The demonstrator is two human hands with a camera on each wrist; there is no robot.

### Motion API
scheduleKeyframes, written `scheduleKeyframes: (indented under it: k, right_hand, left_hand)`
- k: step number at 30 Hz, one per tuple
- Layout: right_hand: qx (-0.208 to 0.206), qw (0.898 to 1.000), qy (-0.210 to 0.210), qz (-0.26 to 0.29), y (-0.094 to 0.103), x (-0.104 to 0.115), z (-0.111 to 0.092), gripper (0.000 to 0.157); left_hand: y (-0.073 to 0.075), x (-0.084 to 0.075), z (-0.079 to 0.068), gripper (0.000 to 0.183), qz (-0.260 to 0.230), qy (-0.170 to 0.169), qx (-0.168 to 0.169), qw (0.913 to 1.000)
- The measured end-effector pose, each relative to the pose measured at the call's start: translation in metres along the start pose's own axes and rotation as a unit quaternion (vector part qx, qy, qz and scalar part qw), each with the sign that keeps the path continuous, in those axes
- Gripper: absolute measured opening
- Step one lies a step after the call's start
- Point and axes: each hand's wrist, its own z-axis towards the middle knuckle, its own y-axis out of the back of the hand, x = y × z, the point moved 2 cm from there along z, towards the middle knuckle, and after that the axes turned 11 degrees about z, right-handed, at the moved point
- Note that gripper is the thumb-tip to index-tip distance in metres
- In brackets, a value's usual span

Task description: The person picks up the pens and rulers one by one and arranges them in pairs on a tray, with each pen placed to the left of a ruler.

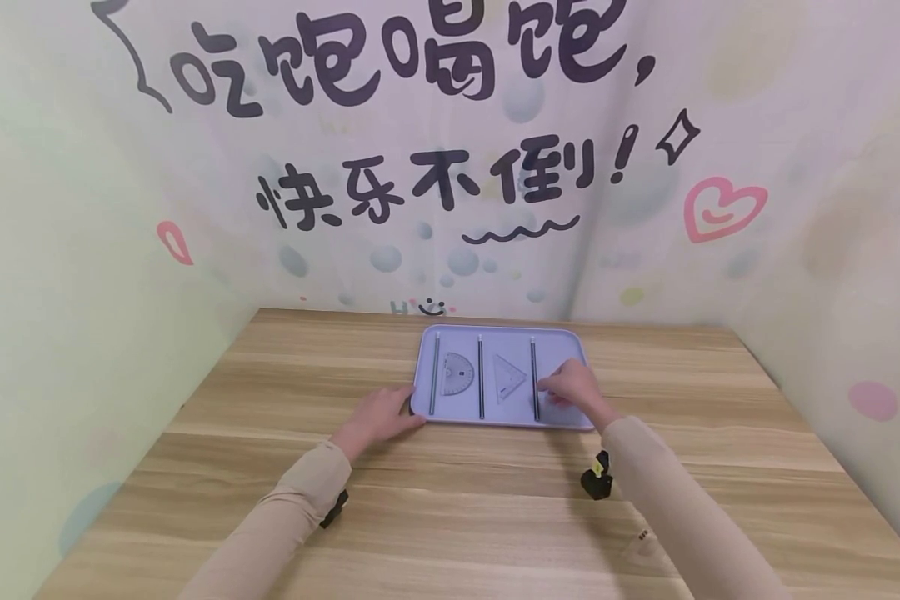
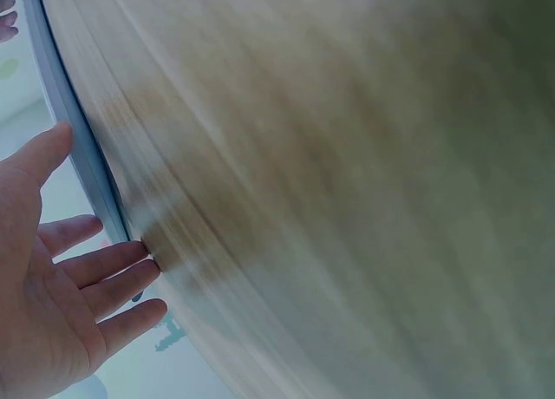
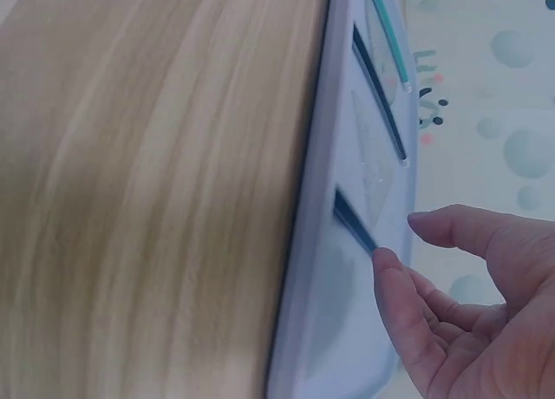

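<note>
A pale lilac tray (image 1: 510, 419) lies at the back of the table. On it are a green pencil (image 1: 435, 375), a clear protractor (image 1: 458, 375), a dark pencil (image 1: 482, 379), a clear set square (image 1: 508, 377) and another dark pencil (image 1: 535, 367), from left to right. My left hand (image 1: 382, 415) touches the tray's front left corner, its fingers fairly straight in the left wrist view. Over the tray's right part, my right hand (image 1: 572, 385) touches the rightmost pencil with the index fingertip. In the right wrist view the thumb (image 3: 455, 225) stands apart from that finger, which hides the pencil's far end.
The wooden table (image 1: 457, 517) reaches back to a wall (image 1: 390, 275) with black lettering. Black devices sit by the left wrist (image 1: 334, 510) and right wrist (image 1: 597, 477). A pale, see-through item (image 1: 642, 546) with dark marks lies partly hidden by the right sleeve.
</note>
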Motion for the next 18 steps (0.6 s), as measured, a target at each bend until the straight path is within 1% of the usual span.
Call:
scheduleKeyframes:
  k: [5, 14, 18]
  right_hand:
    - [0.013, 1.000, 0.012, -0.001, 0.006, 0.004, -0.008, 0.027]
    - [0.035, 0.999, 0.017, -0.033, 0.016, 0.009, -0.023, 0.026]
    - [0.037, 0.998, 0.027, -0.043, 0.018, 0.009, -0.030, 0.030]
  left_hand:
    - [0.001, -0.001, 0.000, 0.059, 0.005, -0.003, -0.004, 1.0000]
    - [0.000, 0.000, 0.001, 0.059, 0.003, 0.000, 0.000, 1.0000]
    - [-0.001, 0.000, 0.001, 0.060, 0.004, -0.001, 0.003, 1.0000]
